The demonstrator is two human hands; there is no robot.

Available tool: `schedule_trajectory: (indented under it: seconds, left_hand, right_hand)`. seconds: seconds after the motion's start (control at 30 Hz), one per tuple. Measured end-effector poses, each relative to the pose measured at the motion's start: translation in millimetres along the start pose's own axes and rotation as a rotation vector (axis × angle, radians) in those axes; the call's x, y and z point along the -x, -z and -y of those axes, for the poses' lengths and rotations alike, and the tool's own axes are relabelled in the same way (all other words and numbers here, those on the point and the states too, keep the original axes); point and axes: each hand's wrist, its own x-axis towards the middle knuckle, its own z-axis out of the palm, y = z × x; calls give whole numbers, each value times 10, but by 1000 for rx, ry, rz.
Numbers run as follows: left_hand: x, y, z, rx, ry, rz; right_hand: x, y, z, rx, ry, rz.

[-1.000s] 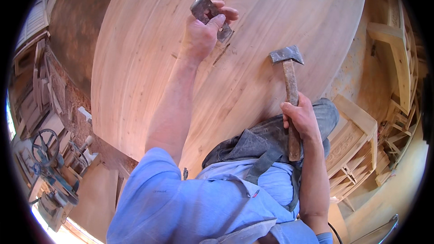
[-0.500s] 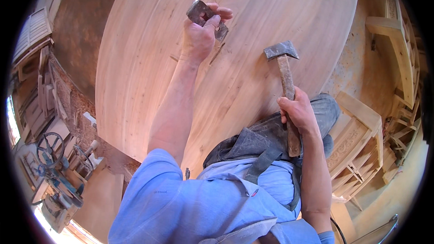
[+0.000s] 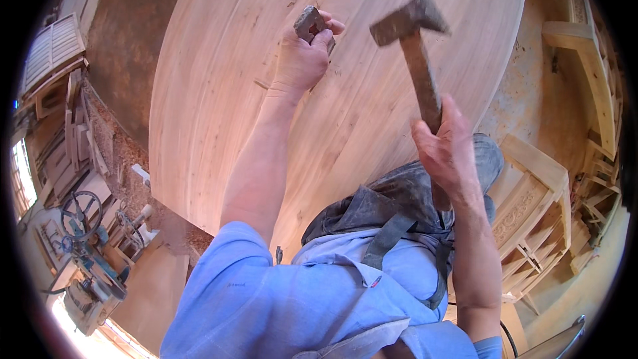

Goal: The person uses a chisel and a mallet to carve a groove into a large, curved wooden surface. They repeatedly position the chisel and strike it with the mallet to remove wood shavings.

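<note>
My left hand (image 3: 302,66) is closed around a dark, worn metal block with an opening in it (image 3: 308,22), held over a large pale wooden panel (image 3: 212,93). Its fingers hide the block's lower part. In my right hand (image 3: 449,153) is a hammer (image 3: 419,63), gripped low on its wooden handle. The hammer's dark metal head is raised over the panel, right of the block and apart from it, slightly blurred by motion. A thin wood sliver (image 3: 261,84) lies on the panel beside my left wrist.
Carved wooden frames (image 3: 525,206) stand at the right, with another pale frame (image 3: 588,60) farther off. At the lower left is a machine with a handwheel (image 3: 81,216). Wood pieces (image 3: 74,129) and sawdust lie along the left. My bent knee (image 3: 488,156) is beside the panel.
My right hand has lifted the hammer up and closer, its head moving away from the panel. My left hand, still holding the metal block, has shifted slightly right and turned.
</note>
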Motion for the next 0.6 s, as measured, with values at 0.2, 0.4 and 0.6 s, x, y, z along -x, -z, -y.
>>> schedule_trajectory:
  seconds: [0.2,0.4,0.6]
  left_hand:
    - [4,-46,0,-17,20,10]
    - [61,-104,-167,-198,40,-44]
    - [-49,-46,-9,-81,13,-18]
  right_hand:
    - [-81,259,753,-54,489,-341]
    - [-440,141,713,573,382,80]
    - [-226,252,939,299,419,-116]
